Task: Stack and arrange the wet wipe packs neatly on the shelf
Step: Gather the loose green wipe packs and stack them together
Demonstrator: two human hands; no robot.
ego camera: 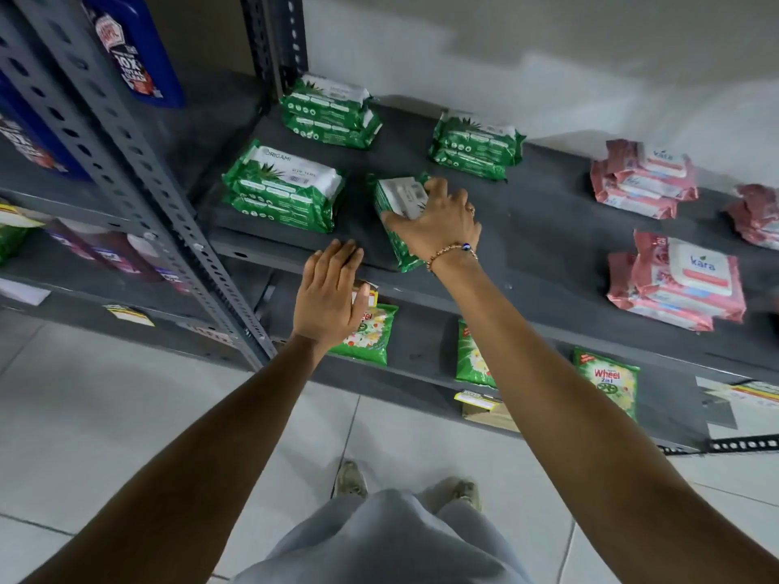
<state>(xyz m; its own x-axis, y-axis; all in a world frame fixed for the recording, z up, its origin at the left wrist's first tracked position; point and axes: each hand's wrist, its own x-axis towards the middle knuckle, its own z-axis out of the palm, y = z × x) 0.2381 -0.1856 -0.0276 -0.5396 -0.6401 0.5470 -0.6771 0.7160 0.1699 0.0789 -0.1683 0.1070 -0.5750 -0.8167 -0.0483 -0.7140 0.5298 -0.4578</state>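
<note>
My right hand (pixel 438 219) grips a green wet wipe pack (pixel 396 204) lying askew at the front middle of the grey shelf (pixel 527 229). Under it a second green pack (pixel 404 252) pokes past the shelf edge. My left hand (pixel 331 295) hovers flat and empty just below the shelf's front lip. Three stacks of green packs sit on the shelf: front left (pixel 282 189), back left (pixel 331 111) and back middle (pixel 476 145). Pink wipe packs lie to the right, at the back (pixel 645 179) and at the front (pixel 678 282).
A perforated grey upright (pixel 139 162) stands at the left of the shelf. Blue detergent bottles (pixel 135 48) sit on the neighbouring rack. Green detergent pouches (pixel 607 383) stand on the shelf below. More pink packs (pixel 758 217) lie at the far right.
</note>
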